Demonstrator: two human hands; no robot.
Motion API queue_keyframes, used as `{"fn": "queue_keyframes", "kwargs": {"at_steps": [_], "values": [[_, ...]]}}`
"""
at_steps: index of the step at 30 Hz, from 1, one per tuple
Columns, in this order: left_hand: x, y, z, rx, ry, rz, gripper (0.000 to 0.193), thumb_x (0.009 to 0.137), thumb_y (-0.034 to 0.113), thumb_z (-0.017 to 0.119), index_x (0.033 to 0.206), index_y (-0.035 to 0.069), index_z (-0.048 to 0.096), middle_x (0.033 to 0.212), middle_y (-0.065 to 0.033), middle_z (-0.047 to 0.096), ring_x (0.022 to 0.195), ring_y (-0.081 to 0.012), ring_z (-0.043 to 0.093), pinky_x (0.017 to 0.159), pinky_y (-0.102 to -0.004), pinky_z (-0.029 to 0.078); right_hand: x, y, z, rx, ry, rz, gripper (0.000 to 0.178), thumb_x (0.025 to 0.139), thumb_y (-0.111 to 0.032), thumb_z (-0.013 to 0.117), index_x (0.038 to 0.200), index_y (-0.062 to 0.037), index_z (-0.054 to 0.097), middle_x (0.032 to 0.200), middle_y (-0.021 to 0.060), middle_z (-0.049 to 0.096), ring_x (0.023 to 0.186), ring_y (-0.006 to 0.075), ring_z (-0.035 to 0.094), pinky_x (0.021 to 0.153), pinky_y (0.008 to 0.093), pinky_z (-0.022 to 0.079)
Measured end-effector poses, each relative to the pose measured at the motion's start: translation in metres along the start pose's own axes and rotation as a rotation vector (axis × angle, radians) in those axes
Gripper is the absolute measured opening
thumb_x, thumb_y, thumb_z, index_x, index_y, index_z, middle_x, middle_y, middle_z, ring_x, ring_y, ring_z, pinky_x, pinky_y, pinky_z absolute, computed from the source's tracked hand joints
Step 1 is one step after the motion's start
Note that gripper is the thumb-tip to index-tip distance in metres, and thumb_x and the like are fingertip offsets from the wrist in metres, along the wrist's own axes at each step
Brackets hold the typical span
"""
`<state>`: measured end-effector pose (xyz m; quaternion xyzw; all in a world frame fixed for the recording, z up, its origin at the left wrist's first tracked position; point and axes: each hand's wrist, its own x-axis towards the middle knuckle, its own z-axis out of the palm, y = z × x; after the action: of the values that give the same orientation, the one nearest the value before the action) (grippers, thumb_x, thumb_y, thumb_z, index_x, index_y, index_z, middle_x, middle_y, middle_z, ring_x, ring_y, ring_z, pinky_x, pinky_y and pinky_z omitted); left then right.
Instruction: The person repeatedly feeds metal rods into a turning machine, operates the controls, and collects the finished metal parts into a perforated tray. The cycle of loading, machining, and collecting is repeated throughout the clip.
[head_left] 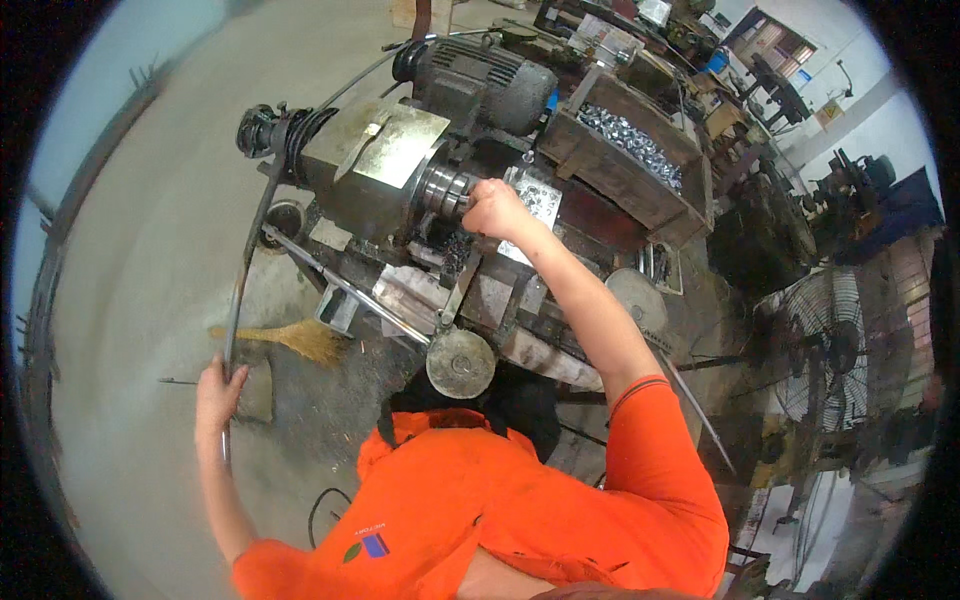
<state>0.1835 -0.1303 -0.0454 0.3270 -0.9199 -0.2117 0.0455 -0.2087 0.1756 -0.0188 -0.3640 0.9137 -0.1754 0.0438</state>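
A lathe headstock [345,180] with a bright steel chuck [441,190] stands in front of me. My left hand [215,395] is wrapped round a long metal lever [240,290] that runs up to the machine's left end. At the chuck's face, my right hand [495,210] is closed, its fingertips bunched at the opening. Whatever those fingers hold is hidden by the hand. A metal plate [537,205] with small bits on it lies just right of that hand. Below the chuck, dark metal shavings [455,255] have gathered.
An electric motor [480,85] sits behind the headstock. To its right is a wooden box [625,185] of small metal parts [630,145]. A round handwheel [460,362] is close to my body. A straw broom [300,340] lies on the floor; a caged fan [825,345] stands right.
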Motion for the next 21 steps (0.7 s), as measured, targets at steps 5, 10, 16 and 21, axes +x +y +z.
{"fn": "queue_keyframes", "kwargs": {"at_steps": [5, 10, 16, 21], "values": [[0.013, -0.027, 0.035, 0.034, 0.117, -0.049, 0.031, 0.076, 0.023, 0.067, 0.084, -0.004, 0.054, 0.065, -0.0210, 0.057, 0.064, -0.0407, 0.056, 0.058, -0.0455, 0.043, 0.004, 0.007, 0.002, 0.172, 0.023, -0.017, 0.023, 0.057, -0.015, 0.058, 0.071, 0.0018, 0.065, 0.063, 0.0207, 0.058, 0.061, 0.0323, 0.061, 0.060, 0.0350, 0.048], [0.021, -0.020, 0.033, 0.083, 0.149, -0.055, 0.027, 0.076, 0.022, 0.065, 0.076, -0.002, 0.052, 0.066, -0.0225, 0.057, 0.067, -0.0418, 0.056, 0.061, -0.0469, 0.044, 0.015, -0.009, -0.006, 0.210, 0.045, 0.045, 0.020, 0.058, -0.015, 0.057, 0.064, 0.0035, 0.060, 0.056, 0.0204, 0.051, 0.052, 0.0278, 0.056, 0.054, 0.0354, 0.046], [0.029, -0.021, 0.034, 0.168, 0.137, -0.079, 0.024, 0.075, 0.020, 0.063, 0.077, -0.001, 0.053, 0.068, -0.0226, 0.058, 0.070, -0.0415, 0.057, 0.064, -0.0487, 0.045, 0.021, -0.011, -0.008, 0.293, 0.072, 0.039, 0.029, 0.055, -0.022, 0.062, 0.057, 0.0059, 0.056, 0.059, 0.0238, 0.055, 0.056, 0.0336, 0.059, 0.057, 0.0381, 0.047], [0.038, -0.020, 0.033, 0.145, 0.097, -0.102, 0.021, 0.073, 0.018, 0.063, 0.082, 0.000, 0.056, 0.069, -0.0214, 0.059, 0.069, -0.0378, 0.060, 0.062, -0.0470, 0.046, 0.013, -0.010, -0.003, 0.382, 0.199, 0.141, 0.026, 0.056, -0.020, 0.059, 0.055, 0.0051, 0.054, 0.050, 0.0199, 0.048, 0.048, 0.0221, 0.051, 0.051, 0.0349, 0.042]]}}
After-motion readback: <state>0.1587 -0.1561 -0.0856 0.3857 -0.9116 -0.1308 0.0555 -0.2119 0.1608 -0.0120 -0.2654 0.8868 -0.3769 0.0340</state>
